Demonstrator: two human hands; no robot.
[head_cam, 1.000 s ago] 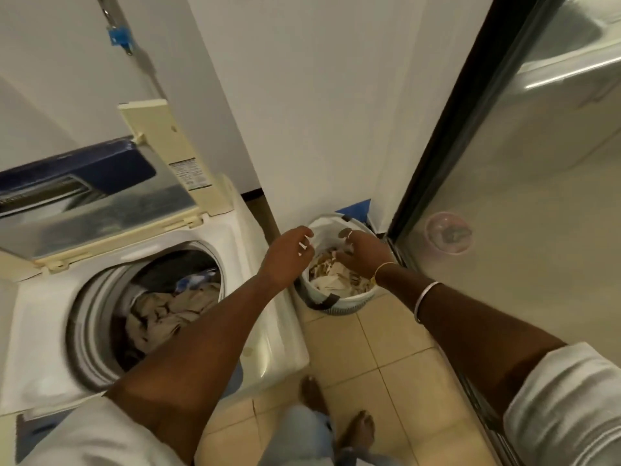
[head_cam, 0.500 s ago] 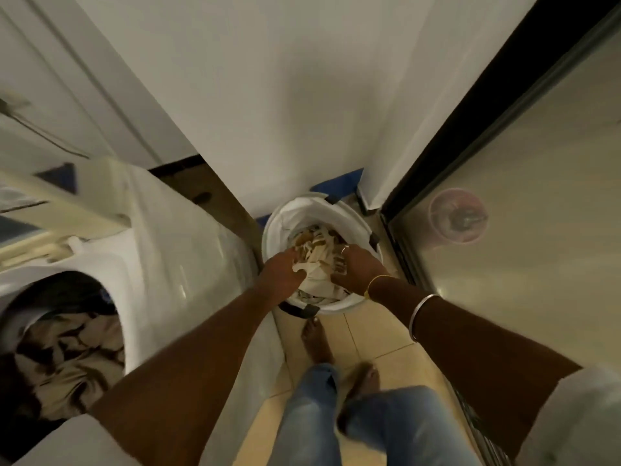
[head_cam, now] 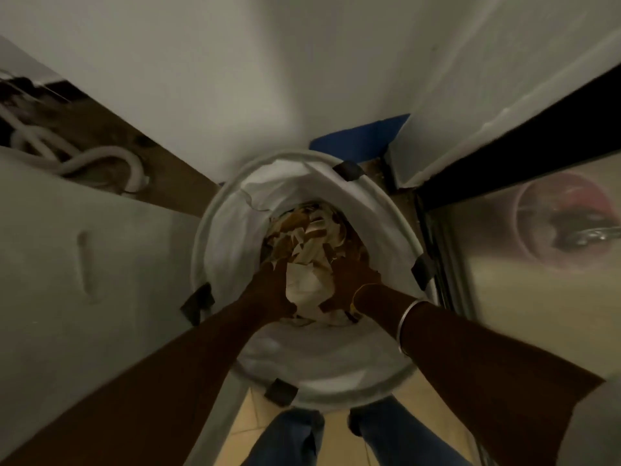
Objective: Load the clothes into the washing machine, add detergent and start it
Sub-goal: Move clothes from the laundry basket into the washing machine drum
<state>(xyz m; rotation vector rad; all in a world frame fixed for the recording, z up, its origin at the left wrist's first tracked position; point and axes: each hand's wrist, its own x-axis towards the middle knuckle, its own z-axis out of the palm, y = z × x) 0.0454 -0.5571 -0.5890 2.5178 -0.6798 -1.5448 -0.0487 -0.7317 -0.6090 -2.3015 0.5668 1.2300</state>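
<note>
Now, at 6 o'clock the person's legs in blue jeans (head_cam: 292, 438) are standing just beside the laundry basket (head_cam: 228, 243), so both arms are reaching straight down into it. The left hand (head_cam: 268, 290) and the right hand (head_cam: 356, 280) are pressing from 9 and 3 o'clock on a bundle of cream and brown clothes (head_cam: 307, 284), probably to lift much cloth in one go. Their fingers are sinking into the cloth, so I cannot tell if they are curling round it. More clothes are lying deeper, toward 12 o'clock. The washing machine (head_cam: 84, 264) is showing only its white side at 9 o'clock, just beside the basket; its opening is out of view. A grey hose (head_cam: 111, 153) is lying behind it at 10 o'clock.
</note>
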